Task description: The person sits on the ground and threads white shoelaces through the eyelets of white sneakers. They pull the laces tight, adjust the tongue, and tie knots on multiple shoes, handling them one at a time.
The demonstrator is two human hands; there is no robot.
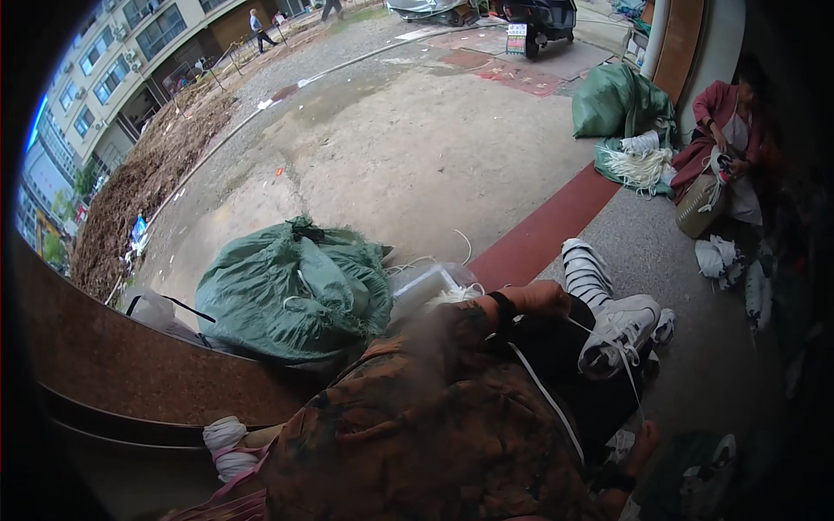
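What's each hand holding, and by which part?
Left hand and right hand each hold a stretch of lace, out from the shoe; whether at the tip is unclear.

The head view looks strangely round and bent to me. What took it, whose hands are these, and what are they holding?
There is no machine here: a person works with two bare hands. The one picture comes from a wide fisheye camera on that person's head, looking down, so straight edges curve. The left hand and right hand each grip a strand of white lace, pulled taut from a white shoe. On the ground to the left sits a bulging green sack. At upper right, another person sits near a second green sack.
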